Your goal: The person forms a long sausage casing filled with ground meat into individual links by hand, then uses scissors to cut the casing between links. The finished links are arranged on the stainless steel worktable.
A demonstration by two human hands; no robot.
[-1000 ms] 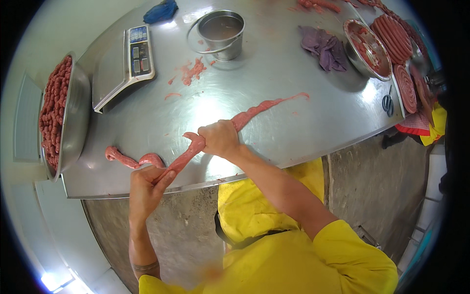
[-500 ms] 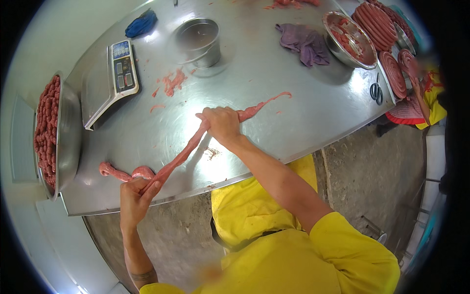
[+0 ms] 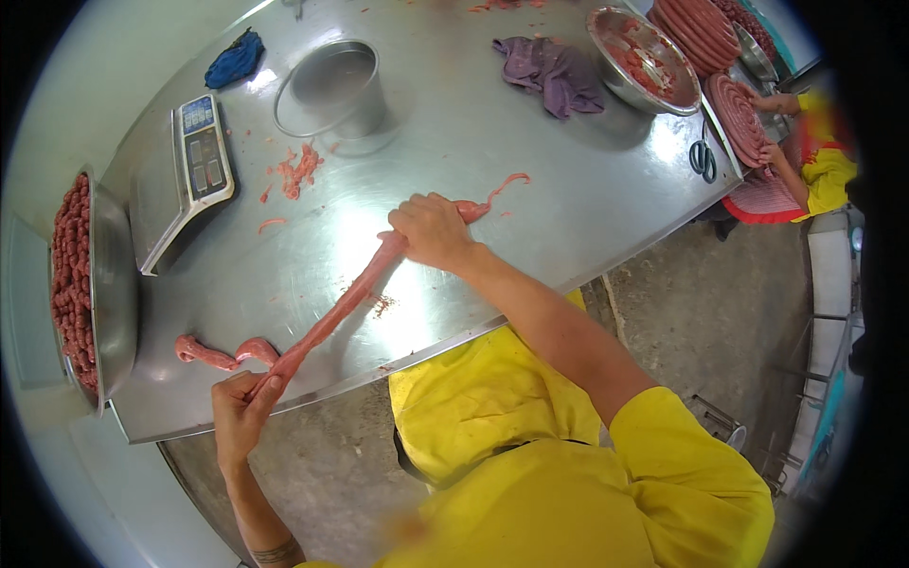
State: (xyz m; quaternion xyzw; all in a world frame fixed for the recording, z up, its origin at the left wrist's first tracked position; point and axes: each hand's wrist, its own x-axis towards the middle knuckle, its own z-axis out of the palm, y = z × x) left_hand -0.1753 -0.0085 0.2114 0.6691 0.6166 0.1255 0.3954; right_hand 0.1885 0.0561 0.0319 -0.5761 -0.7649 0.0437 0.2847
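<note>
My right hand [image 3: 437,231] is closed around a long pink strand of sausage meat in casing [image 3: 337,307]; a short bulge and thin tail stick out past my fingers to the upper right, over the steel table. My left hand [image 3: 242,409] pinches the same strand near the table's front edge, so it stretches diagonally between my hands. A loose curved pink piece [image 3: 204,352] lies just above my left hand. Small meat scraps [image 3: 298,172] lie on the metal surface.
A bowl of small linked sausages [image 3: 74,275] and scale [image 3: 206,151] are left; bucket [image 3: 365,104], blue cloth [image 3: 232,62], purple cloth [image 3: 544,76] behind; meat bowl [image 3: 663,95], scissors [image 3: 702,156] right. A co-worker's hand [image 3: 772,156] holds coiled sausage [image 3: 734,114] at the table's end [image 3: 663,204].
My hands have moved farther apart along the strand, my left down and left, my right slightly up, lengthening the stretched section. The view has shifted. The co-worker's hands have moved onto the coil.
</note>
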